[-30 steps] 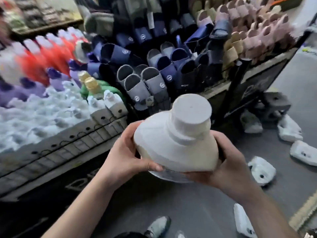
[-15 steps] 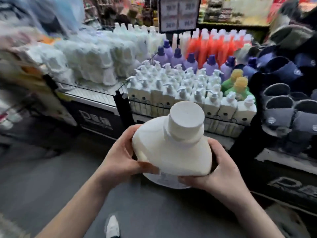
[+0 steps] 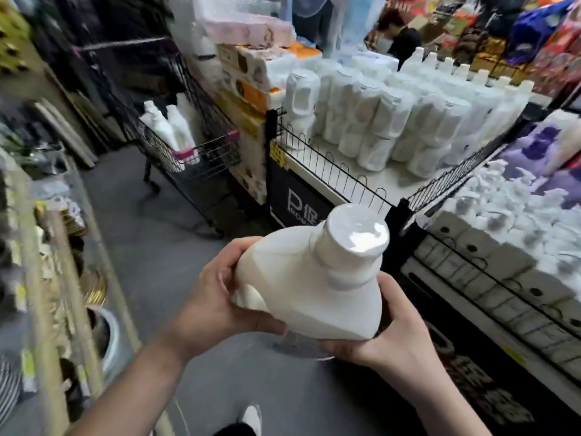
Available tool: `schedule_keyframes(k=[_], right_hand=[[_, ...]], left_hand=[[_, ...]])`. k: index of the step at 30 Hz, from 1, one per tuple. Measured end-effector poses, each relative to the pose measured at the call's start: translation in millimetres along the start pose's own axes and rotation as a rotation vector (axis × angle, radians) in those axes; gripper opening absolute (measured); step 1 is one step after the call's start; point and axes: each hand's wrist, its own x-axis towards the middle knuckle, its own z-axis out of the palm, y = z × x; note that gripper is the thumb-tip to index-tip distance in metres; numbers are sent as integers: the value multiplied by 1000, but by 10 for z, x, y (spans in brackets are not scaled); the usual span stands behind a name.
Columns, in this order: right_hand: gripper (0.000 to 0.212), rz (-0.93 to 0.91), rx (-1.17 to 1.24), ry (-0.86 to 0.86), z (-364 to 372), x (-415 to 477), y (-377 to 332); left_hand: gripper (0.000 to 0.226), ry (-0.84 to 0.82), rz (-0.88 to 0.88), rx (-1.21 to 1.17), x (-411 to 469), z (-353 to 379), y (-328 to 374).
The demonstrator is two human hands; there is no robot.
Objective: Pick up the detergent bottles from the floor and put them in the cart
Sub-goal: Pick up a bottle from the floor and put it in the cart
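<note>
Both hands — left hand [image 3: 210,306] and right hand [image 3: 393,338] — grip one white detergent bottle [image 3: 311,278]. The cart [image 3: 188,127] stands ahead — white bottles [image 3: 171,127] inside.

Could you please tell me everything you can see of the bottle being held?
The bottle is a white, opaque, plastic-looking jug with a wide round cap and a moulded handle on its left. It is tilted, cap towards the upper right. The left hand grips the handle side; the right hand cups its lower right. It is held above the floor.
</note>
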Motion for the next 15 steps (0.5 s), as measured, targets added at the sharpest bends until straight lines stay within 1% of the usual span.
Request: schedule_keyframes(k=[2,4,11,15], right_hand=[[93,-5,1,-16,319,374,-118],[90,-13,-1,-39,587,735,-261],[94,-107,-35,-177,1368,2068,-590],[91,-145,-14,-241,1802,2875,-652]], left_hand=[[93,7,-13,18,192,-426,-27],[93,41,-18,31,366,-808,-39],[92,204,13,68,981,-1905,-154],[90,320,13,65,1422,-2443,-318]])
